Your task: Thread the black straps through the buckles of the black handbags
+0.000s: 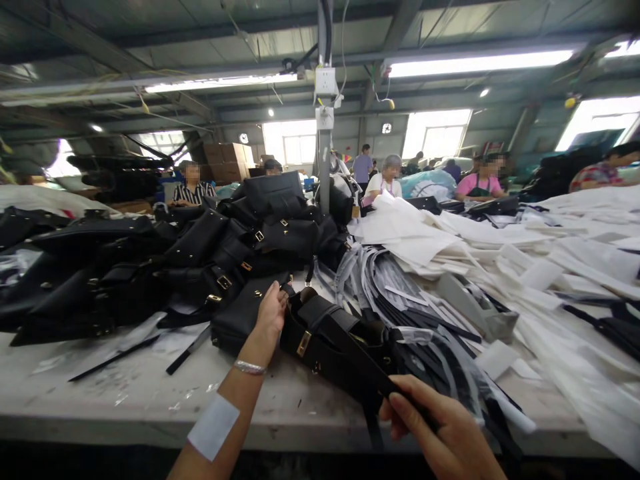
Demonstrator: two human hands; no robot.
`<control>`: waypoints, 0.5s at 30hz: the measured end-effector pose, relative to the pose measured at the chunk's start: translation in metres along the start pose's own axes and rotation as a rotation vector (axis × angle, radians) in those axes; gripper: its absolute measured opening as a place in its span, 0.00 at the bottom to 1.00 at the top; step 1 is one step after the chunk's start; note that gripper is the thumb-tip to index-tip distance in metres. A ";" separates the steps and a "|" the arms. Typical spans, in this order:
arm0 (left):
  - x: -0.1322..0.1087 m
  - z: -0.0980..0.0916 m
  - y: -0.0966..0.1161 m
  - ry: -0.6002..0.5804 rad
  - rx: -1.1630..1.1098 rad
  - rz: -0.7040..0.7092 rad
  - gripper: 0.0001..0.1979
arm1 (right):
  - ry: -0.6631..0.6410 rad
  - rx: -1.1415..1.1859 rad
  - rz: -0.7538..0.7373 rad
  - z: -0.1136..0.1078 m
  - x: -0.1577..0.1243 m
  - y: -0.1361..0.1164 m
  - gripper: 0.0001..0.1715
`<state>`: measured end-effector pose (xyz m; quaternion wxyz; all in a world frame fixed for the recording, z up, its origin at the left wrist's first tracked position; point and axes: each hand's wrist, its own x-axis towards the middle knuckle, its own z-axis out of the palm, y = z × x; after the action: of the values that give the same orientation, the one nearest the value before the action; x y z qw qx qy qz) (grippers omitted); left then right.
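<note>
A black leather handbag [335, 337] with gold hardware lies on the worktable [150, 400] in front of me. My left hand [271, 313] grips the bag's top edge, fingers curled over it; a silver bracelet is on the wrist and a white patch on the forearm. My right hand [440, 433], at the lower right, is closed on the bag's black strap [380, 383], pulling it toward the table's near edge.
A large pile of black handbags [175, 260] fills the left of the table. Black straps [400, 287] and white dust bags [525, 267] cover the right. A pole [324, 133] rises mid-table. Several people sit at the far side.
</note>
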<state>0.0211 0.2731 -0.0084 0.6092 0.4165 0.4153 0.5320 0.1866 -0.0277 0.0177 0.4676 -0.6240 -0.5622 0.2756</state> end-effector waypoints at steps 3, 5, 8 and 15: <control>-0.002 0.019 0.008 0.041 -0.100 0.190 0.26 | 0.033 0.059 0.013 -0.001 0.005 0.005 0.18; -0.010 0.028 0.013 -0.018 -0.098 0.338 0.36 | 0.068 0.127 0.034 -0.001 0.012 0.008 0.19; -0.025 0.034 0.014 -0.206 0.086 0.485 0.34 | 0.102 0.230 0.079 0.003 0.026 0.012 0.23; -0.031 0.022 0.016 -0.346 0.283 0.470 0.18 | 0.151 0.396 0.099 0.022 0.068 0.002 0.24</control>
<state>0.0344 0.2423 0.0151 0.4674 0.6656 0.2680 0.5164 0.1830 0.0439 0.0192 0.6076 -0.5656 -0.4294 0.3557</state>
